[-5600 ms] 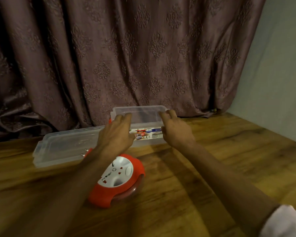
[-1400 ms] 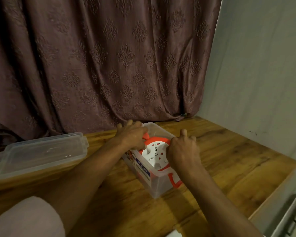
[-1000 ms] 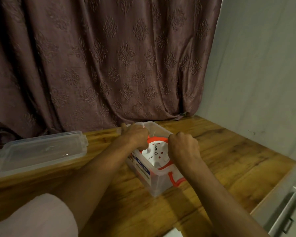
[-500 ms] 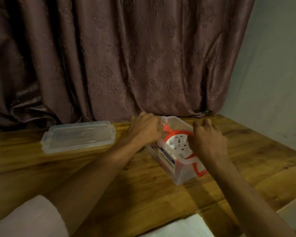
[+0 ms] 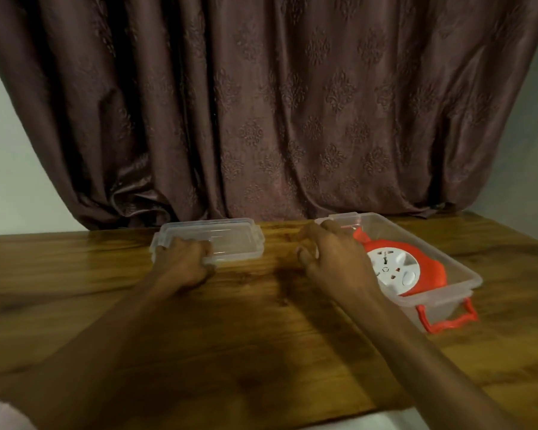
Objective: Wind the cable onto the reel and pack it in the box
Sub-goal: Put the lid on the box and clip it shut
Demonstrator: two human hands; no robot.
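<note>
Two hands, left hand (image 5: 180,265) gripping lid (image 5: 212,243), right hand (image 5: 333,259) loosely spread, hiding box (image 5: 454,274) side, reel (image 5: 416,268) inside

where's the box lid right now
In the head view the clear lid lies flat on the wooden table, left of the open box and near the curtain, with the left hand gripping its near edge.

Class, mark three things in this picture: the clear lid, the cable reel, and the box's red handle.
clear lid (image 5: 230,235): head view, bare top panel.
cable reel (image 5: 395,268): head view, white socket face.
red handle (image 5: 448,322): head view, bar at the box's near end.
</note>
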